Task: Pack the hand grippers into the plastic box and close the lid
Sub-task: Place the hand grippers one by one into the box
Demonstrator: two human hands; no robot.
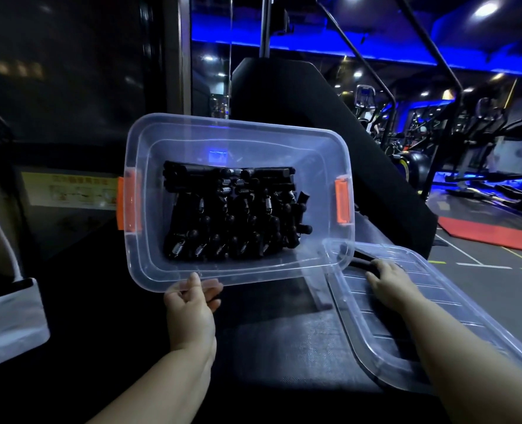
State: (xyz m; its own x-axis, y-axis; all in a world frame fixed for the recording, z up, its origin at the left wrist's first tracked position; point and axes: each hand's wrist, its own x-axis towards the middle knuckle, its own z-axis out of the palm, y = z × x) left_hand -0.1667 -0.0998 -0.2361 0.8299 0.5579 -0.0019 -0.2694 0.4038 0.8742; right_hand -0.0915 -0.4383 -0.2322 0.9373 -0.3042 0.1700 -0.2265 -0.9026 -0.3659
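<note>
Leaning toward me, the plastic box (235,125) is pinched at its near rim by my left hand (189,307), thumb over the edge. Black hand grippers (232,215) lie heaped inside, with orange latches (342,201) at both ends. My right hand (391,283) rests on the lid (467,280) beside the box, fingertips at a loose gripper (363,264). I cannot tell whether they clasp it.

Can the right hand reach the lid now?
Probably yes: the right hand lies on the lid; only a corner of the plastic box, held by the left hand, overlaps the lid's far end.
</note>
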